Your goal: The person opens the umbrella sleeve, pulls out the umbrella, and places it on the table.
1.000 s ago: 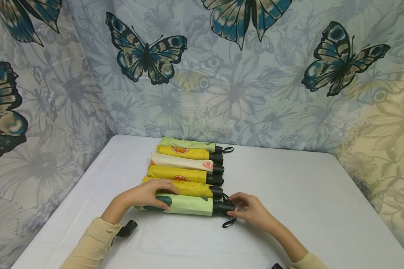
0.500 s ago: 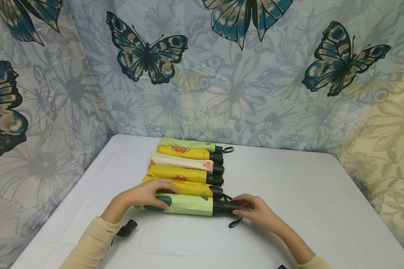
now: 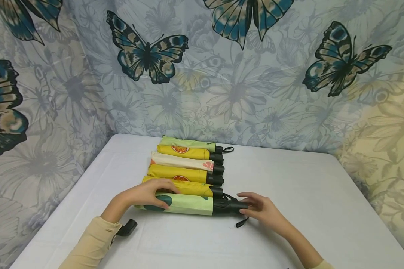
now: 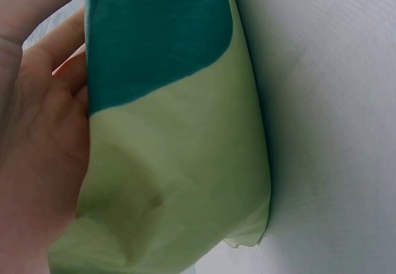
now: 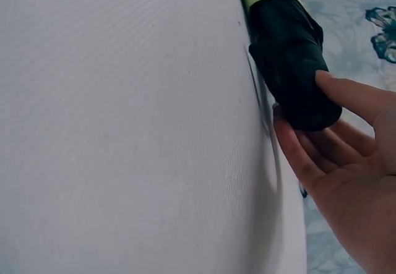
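Observation:
A folded umbrella in a light green sleeve (image 3: 192, 204) with dark green patches lies nearest me in a row. My left hand (image 3: 149, 193) holds the sleeve near its left end, thumb on the near side. In the left wrist view the sleeve cloth (image 4: 179, 144) looks creased and slack at its end. My right hand (image 3: 264, 212) pinches the black umbrella handle (image 5: 303, 82) between thumb and fingers. Black folded canopy (image 3: 222, 206) shows between handle and sleeve mouth. A black wrist strap (image 3: 241, 222) hangs from the handle.
Behind lie several sleeved umbrellas side by side, handles to the right: yellow (image 3: 202, 191), orange-printed yellow (image 3: 165, 172), cream (image 3: 178, 161), and light green (image 3: 188, 143) farthest back. The white-covered table (image 3: 299, 179) meets butterfly-patterned cloth (image 3: 202, 101) at the back and sides.
My right hand has moved right, drawing the black handle with it, and more of the black umbrella shows outside the green sleeve. The strap moved along. My left hand has stayed put.

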`<state>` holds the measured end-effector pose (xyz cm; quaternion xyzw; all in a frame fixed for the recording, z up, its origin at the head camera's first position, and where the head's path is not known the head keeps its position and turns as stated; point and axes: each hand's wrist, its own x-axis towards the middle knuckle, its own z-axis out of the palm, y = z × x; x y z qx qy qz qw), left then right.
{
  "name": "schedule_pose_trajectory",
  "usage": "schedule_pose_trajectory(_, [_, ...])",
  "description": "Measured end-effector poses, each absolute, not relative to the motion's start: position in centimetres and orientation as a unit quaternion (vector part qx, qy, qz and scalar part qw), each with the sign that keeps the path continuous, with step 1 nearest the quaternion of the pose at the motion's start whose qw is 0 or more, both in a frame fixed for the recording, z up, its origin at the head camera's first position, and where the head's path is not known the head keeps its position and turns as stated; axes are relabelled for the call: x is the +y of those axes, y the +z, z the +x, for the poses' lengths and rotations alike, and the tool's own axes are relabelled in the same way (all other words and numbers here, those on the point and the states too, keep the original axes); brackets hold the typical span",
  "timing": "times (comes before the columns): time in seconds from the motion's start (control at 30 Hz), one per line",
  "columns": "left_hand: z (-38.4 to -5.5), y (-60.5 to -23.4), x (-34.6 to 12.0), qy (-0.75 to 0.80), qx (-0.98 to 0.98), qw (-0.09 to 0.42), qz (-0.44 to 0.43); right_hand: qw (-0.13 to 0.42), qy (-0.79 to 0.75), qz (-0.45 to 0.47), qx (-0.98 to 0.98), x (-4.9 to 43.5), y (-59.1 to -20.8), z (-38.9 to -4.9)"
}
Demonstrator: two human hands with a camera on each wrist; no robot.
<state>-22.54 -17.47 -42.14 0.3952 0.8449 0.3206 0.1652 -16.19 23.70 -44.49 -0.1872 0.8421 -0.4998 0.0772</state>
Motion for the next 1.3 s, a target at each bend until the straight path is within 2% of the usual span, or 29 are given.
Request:
schedule_pose_trajectory(0.33, [-22.5, -42.1, -17.5, 0.319, 0.845, 0.163, 0.397, 0.091, -0.514, -0.165, 0.837, 24.9, -44.2, -15.6])
schedule_pose_trajectory(1.3, [-22.7, -42.3, -17.5, 0.335, 0.834, 0.174, 0.402, 0.088, -0.516, -0.111, 0.845, 26.6, -43.6, -14.6])
